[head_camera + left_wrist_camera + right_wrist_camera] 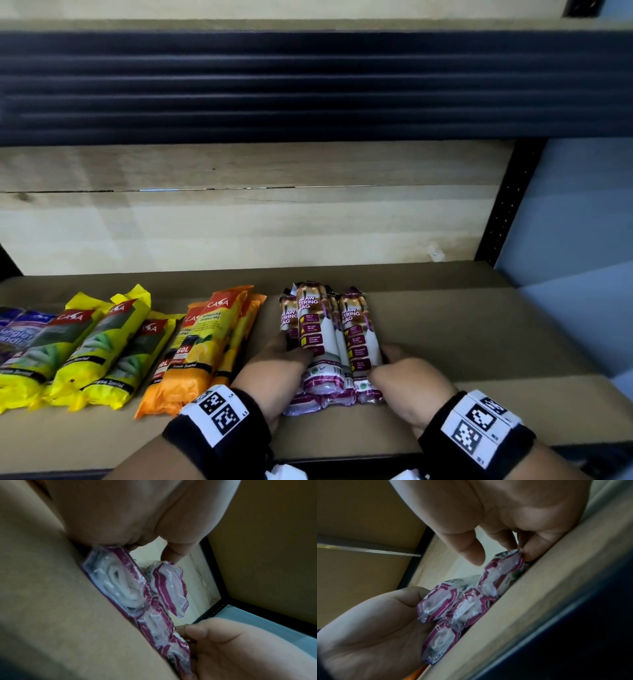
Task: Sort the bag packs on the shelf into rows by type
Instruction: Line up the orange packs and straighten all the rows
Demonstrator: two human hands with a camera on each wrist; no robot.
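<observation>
Several purple-and-white draw string bag packs (329, 342) lie bunched together on the cardboard shelf (462, 342), pointing toward the back wall. My left hand (284, 356) holds the bundle's left side with its thumb curled over a pack. My right hand (394, 370) grips the right side, fingers curled on the near end of the rightmost pack. The left wrist view shows the pack ends (120, 582) between my left hand (120, 513) and right hand (240, 649). From the right wrist, my right hand (522, 507) touches the pack ends (467, 605) opposite my left hand (368, 628).
Left of the bundle lie orange packs (205, 342), then yellow packs (102, 342), then blue-purple packs (17, 332) at the far left. A black upright post (507, 205) bounds the shelf on the right. The dark rail (308, 85) of the shelf above hangs overhead.
</observation>
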